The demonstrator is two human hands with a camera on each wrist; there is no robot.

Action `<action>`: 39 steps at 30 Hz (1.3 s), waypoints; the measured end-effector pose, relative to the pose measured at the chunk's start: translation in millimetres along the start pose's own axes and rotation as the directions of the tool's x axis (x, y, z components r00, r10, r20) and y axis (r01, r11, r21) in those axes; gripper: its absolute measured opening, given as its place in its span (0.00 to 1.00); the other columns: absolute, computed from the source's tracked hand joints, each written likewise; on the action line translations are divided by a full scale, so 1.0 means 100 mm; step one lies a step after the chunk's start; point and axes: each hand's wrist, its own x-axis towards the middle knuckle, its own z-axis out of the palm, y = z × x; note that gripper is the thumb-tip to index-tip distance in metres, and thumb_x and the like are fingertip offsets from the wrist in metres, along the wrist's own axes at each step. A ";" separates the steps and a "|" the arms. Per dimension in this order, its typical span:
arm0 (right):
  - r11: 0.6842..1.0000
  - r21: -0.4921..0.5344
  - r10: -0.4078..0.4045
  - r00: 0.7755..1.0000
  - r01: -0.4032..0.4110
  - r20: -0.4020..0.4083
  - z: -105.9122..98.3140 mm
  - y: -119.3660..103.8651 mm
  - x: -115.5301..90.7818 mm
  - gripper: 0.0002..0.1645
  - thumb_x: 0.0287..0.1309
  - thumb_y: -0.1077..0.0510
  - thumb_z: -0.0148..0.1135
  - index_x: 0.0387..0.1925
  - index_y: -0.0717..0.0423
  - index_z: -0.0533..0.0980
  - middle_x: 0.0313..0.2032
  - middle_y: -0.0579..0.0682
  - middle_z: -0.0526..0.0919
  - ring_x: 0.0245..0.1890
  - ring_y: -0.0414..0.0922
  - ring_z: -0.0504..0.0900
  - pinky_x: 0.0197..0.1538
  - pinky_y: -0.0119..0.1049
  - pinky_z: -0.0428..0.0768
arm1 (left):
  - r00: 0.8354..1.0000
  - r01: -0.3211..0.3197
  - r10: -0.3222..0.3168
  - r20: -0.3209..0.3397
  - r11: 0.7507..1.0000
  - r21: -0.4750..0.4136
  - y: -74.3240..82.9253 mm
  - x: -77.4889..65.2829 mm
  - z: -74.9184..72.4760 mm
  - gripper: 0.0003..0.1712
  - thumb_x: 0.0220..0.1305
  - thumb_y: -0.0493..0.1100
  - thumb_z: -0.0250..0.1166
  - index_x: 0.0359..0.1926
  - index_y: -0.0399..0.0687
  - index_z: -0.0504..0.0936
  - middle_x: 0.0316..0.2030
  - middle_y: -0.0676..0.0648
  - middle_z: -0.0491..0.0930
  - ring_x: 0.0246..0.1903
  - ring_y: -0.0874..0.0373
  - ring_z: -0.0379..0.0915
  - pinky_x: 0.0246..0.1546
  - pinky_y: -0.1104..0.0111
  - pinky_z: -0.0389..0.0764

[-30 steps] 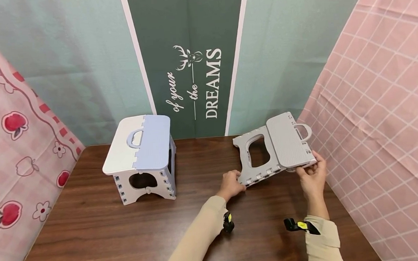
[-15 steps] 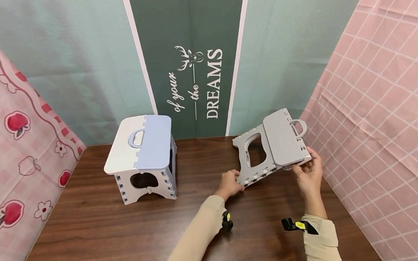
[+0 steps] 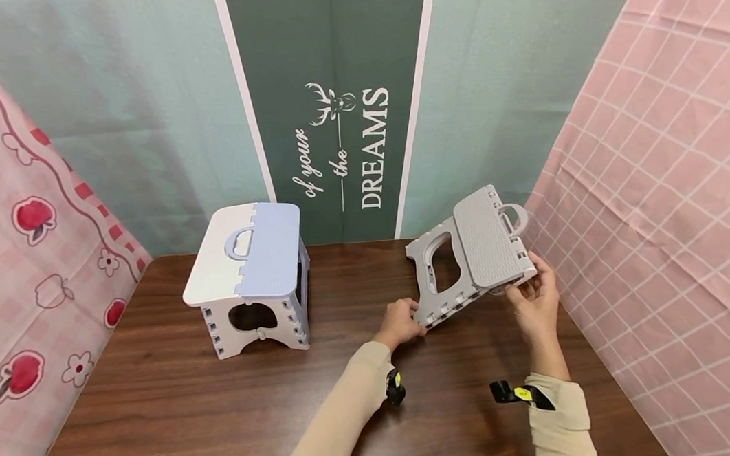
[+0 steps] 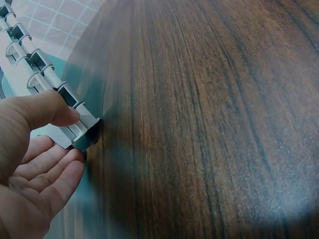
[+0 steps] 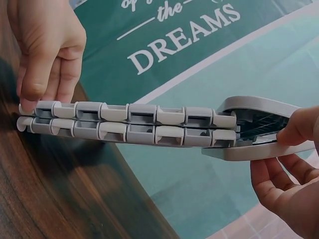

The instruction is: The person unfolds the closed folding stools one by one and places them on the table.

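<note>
A grey folding step stool (image 3: 486, 242), folded flat, leans at a slant on the right of the table, its seat end raised and its handle loop (image 3: 513, 221) up at the right. My left hand (image 3: 401, 322) grips the near corner of its leg end, thumb on one side and fingers on the other, as the left wrist view shows. My right hand (image 3: 537, 301) holds the near corner of the seat end; in the right wrist view its thumb is on the folded seat edge (image 5: 259, 152) with fingers beneath. The two leg panels (image 5: 129, 122) lie close together.
A white and blue folding stool (image 3: 242, 255) stands unfolded on the left of the brown wooden table (image 3: 183, 416). A green cloth with lettering (image 3: 373, 152) hangs behind, a pink checked cloth (image 3: 667, 191) at the right and an apple-patterned cloth (image 3: 40, 293) at the left.
The grey stool's seat end has risen and tilted up to the left, my right hand moving with it. The left hand stays at the leg end in nearly the same place.
</note>
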 end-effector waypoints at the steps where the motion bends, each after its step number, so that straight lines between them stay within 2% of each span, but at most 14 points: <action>1: 1.000 0.001 -0.002 1.000 0.002 0.005 0.01 -0.01 0.00 0.43 0.42 0.89 0.46 0.61 0.62 0.63 0.52 0.51 0.70 0.48 0.43 0.70 0.48 0.28 0.67 | 1.000 -0.001 0.001 -0.001 1.000 0.003 0.00 0.00 0.00 0.26 0.37 0.37 0.77 0.42 0.39 0.81 0.33 0.49 0.82 0.36 0.55 0.76 0.35 0.71 0.75; 10: 1.000 -0.023 -0.006 0.999 0.007 0.036 0.12 -0.09 -0.01 0.41 0.43 0.89 0.48 0.62 0.68 0.61 0.49 0.51 0.71 0.45 0.42 0.71 0.43 0.26 0.70 | 1.000 -0.015 0.015 0.002 1.000 -0.014 -0.01 -0.04 -0.02 0.24 0.35 0.36 0.77 0.39 0.39 0.80 0.30 0.49 0.82 0.33 0.56 0.75 0.33 0.72 0.74; 20: 0.995 -0.018 -0.093 0.990 0.095 0.108 0.27 -0.27 -0.06 0.40 0.40 0.88 0.45 0.60 0.73 0.59 0.46 0.51 0.72 0.41 0.41 0.71 0.39 0.25 0.72 | 1.000 -0.010 0.010 -0.001 1.000 -0.011 -0.02 -0.03 -0.01 0.23 0.36 0.35 0.76 0.38 0.39 0.80 0.30 0.49 0.82 0.34 0.55 0.75 0.34 0.72 0.74; 27: 0.993 -0.030 -0.108 0.984 0.113 0.144 0.34 -0.30 -0.05 0.39 0.40 0.87 0.45 0.60 0.74 0.58 0.45 0.51 0.72 0.38 0.40 0.72 0.37 0.24 0.72 | 1.000 -0.008 0.008 -0.006 1.000 -0.017 -0.01 -0.02 -0.02 0.23 0.35 0.35 0.76 0.38 0.39 0.81 0.31 0.50 0.80 0.36 0.53 0.74 0.36 0.72 0.73; 35: 0.987 -0.123 -0.084 0.982 0.105 0.168 0.39 -0.36 -0.06 0.39 0.39 0.86 0.46 0.59 0.74 0.59 0.44 0.49 0.73 0.35 0.40 0.71 0.36 0.24 0.72 | 0.999 0.022 -0.019 0.026 0.990 -0.136 -0.04 0.01 -0.02 0.22 0.34 0.33 0.75 0.37 0.39 0.80 0.28 0.49 0.82 0.31 0.61 0.76 0.33 0.74 0.74; 39: 0.981 -0.147 -0.099 0.974 0.130 0.202 0.43 -0.38 -0.06 0.39 0.39 0.86 0.47 0.59 0.74 0.59 0.43 0.48 0.73 0.35 0.40 0.72 0.37 0.23 0.72 | 0.999 0.032 -0.025 0.039 0.986 -0.166 -0.05 0.02 -0.03 0.24 0.35 0.33 0.76 0.39 0.38 0.80 0.27 0.49 0.82 0.28 0.63 0.76 0.31 0.75 0.74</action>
